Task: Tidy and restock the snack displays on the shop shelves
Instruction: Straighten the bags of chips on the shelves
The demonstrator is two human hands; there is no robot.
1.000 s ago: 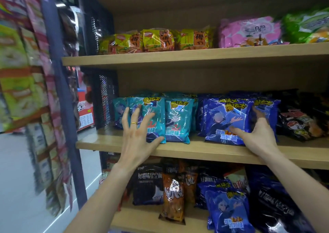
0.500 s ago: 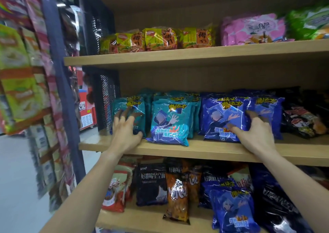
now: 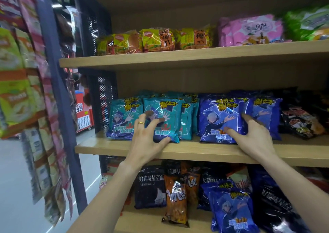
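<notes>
Teal snack packets [image 3: 124, 119] stand in a row on the left of the middle wooden shelf [image 3: 195, 152], with blue packets [image 3: 265, 115] beside them. My left hand [image 3: 147, 142], wearing a gold ring, lies spread on the front teal packet [image 3: 165, 115]; its fingertips press the face and its thumb is at the bottom edge. My right hand [image 3: 254, 140] holds the front blue packet [image 3: 217, 120] by its right edge. The thumb is on the face and the fingers are tucked into the gap behind it.
Black packets [image 3: 300, 122] fill the right of the middle shelf. The upper shelf [image 3: 178, 58] carries yellow-green, pink and green bags. The lower shelf holds dark, orange and blue packets [image 3: 231, 209]. A black post [image 3: 58, 108] and hanging snack strips stand at the left.
My left hand has left the leftmost teal packet and moved right onto the front teal packet. My right hand stays on the blue packet. The view has shifted slightly.
</notes>
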